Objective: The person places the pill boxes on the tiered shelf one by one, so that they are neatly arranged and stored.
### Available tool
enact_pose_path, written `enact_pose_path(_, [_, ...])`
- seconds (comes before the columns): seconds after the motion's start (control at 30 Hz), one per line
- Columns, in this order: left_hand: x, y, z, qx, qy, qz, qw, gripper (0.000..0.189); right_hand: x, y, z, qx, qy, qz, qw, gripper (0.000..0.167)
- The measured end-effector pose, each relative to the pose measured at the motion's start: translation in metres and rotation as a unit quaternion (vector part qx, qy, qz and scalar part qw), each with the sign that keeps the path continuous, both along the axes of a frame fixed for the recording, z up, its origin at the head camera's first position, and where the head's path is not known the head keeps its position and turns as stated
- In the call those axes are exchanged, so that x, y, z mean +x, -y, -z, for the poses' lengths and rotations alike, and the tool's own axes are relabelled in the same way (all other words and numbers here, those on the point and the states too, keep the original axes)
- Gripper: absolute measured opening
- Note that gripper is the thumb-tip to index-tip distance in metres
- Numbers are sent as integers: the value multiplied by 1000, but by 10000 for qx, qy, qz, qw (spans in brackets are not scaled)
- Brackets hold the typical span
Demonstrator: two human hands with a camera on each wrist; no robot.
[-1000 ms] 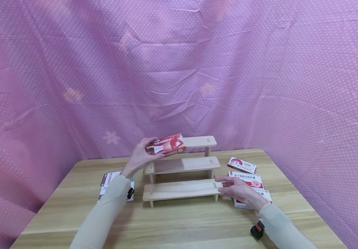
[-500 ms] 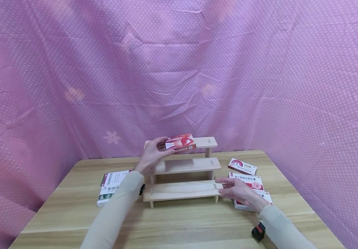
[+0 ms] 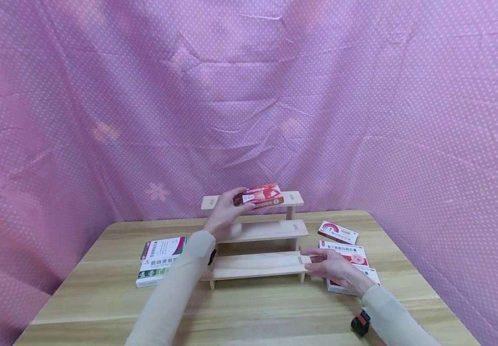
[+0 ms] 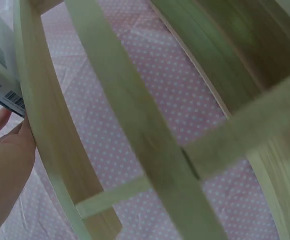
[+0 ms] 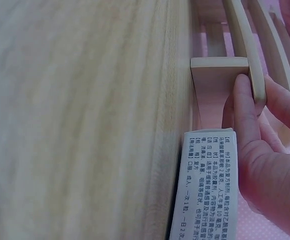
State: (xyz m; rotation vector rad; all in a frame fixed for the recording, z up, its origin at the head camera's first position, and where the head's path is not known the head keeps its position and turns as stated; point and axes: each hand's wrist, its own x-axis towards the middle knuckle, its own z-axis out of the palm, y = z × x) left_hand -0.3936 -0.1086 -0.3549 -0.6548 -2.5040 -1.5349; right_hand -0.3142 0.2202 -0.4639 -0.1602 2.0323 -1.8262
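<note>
A red-and-white medicine box (image 3: 264, 193) is gripped in my left hand (image 3: 226, 212), thumb below its front edge, over the top tier of a three-tier wooden display rack (image 3: 257, 266). The left wrist view has that box (image 4: 4, 65) close against a shelf board; whether it rests on the wood I cannot tell. At the rack's right end, my right hand (image 3: 333, 268) pinches the lowest board. In the right wrist view, its fingers (image 5: 245, 107) lie under the board and the thumb on the other side. A printed white box (image 5: 204, 185) lies just beside that hand.
On the wooden table (image 3: 257, 317), several medicine boxes lie to the right, among them a small one (image 3: 338, 232) and a larger red-and-white one (image 3: 346, 252). Left of the rack are white-and-green boxes (image 3: 155, 266), partly behind my left sleeve. A pink dotted cloth (image 3: 249, 105) hangs behind.
My left hand has carried the red-and-white box rightward along the top tier, from its left part to right of its middle. The right hand keeps its hold on the lowest board.
</note>
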Motion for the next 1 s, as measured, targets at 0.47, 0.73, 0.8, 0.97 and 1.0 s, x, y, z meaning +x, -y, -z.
enact_pose_path(0.47, [-11, -25, -11, -1080, -68, -95, 9941, 61, 1, 0, -1, -150, 71, -69, 9998, 59])
enact_pose_path(0.73, [-14, -31, -16, -1252, 149, -15, 9920, 64, 0, -1, -2, -126, 75, -49, 9999, 59])
enact_pose_path(0.8, [-16, -32, -17, -1306, 154, -15, 9913, 65, 0, -1, -1, -116, 80, -36, 9999, 59])
enact_pose_path(0.97, [-17, -33, -18, -1416, 164, -83, 9898, 75, 0, -1, -1, -136, 128, 29, 9998, 58])
enact_pose_path(1.0, [-16, -33, -18, -1410, 160, -108, 9898, 76, 0, 0, -1, -151, 136, 41, 9998, 58])
